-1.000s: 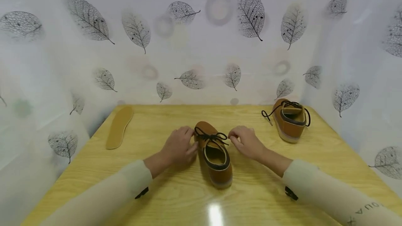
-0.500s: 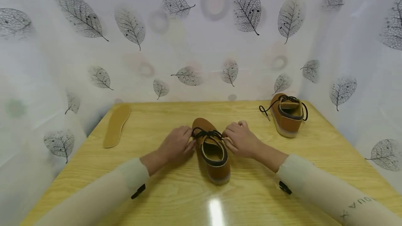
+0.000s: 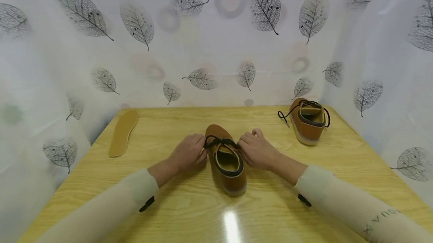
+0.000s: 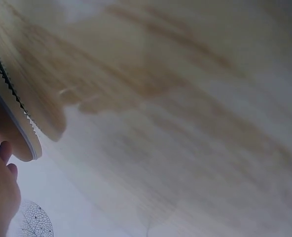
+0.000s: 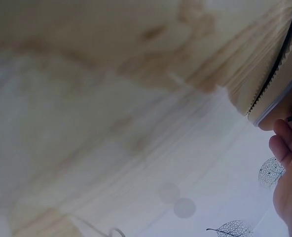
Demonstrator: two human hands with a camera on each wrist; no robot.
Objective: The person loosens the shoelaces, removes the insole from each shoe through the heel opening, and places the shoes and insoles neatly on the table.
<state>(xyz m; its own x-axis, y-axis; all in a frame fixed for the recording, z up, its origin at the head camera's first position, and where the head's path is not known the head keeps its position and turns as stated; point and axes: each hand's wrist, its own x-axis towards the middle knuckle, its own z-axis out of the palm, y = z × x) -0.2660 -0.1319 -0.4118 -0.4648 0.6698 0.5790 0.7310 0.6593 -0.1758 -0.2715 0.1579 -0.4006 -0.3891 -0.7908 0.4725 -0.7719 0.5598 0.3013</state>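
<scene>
A brown shoe (image 3: 232,181) stands in the middle of the table in the head view, toe pointing away, with its black shoelace (image 3: 221,142) tied in a bow. At the left of the bow, my left hand (image 3: 189,151) pinches the lace loop. My right hand (image 3: 258,151) pinches the lace on the other side, fingers curled. A bit of dark lace (image 5: 290,119) shows at the fingers in the right wrist view. In the left wrist view the shoe's sole edge (image 4: 35,148) is seen beside the left hand (image 4: 3,187); its fingertips are mostly hidden.
Another brown shoe (image 3: 308,126) with loose black laces stands at the back right of the wooden table (image 3: 169,205). A tan insole (image 3: 123,133) lies at the far left. A leaf-patterned curtain (image 3: 216,47) closes off the back and sides.
My right hand has moved left to the bow and taken hold of the lace. The left hand stays at the left loop. The whole head view has shifted slightly.
</scene>
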